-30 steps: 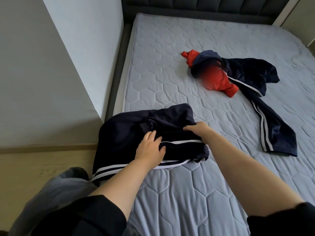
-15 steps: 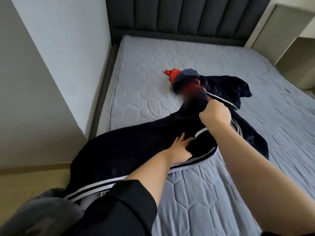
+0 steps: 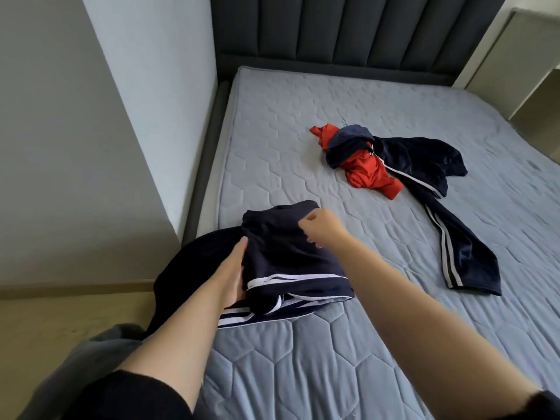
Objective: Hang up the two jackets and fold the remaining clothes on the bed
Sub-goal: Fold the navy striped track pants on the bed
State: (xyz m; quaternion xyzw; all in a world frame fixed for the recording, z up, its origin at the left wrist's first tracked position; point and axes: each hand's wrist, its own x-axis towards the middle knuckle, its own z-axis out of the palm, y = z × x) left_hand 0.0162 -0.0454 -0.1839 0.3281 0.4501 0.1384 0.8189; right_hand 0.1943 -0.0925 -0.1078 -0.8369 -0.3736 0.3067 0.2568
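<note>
We hold a partly folded navy garment with white side stripes at the near left edge of the grey quilted mattress. Our left hand lies flat-fingered against its left side, while our right hand pinches its far top edge. Well beyond the right hand lie a crumpled red garment and another navy striped garment.

Left hand flat, fingers straight; right hand loosely curled, both forearms outstretched.
</note>
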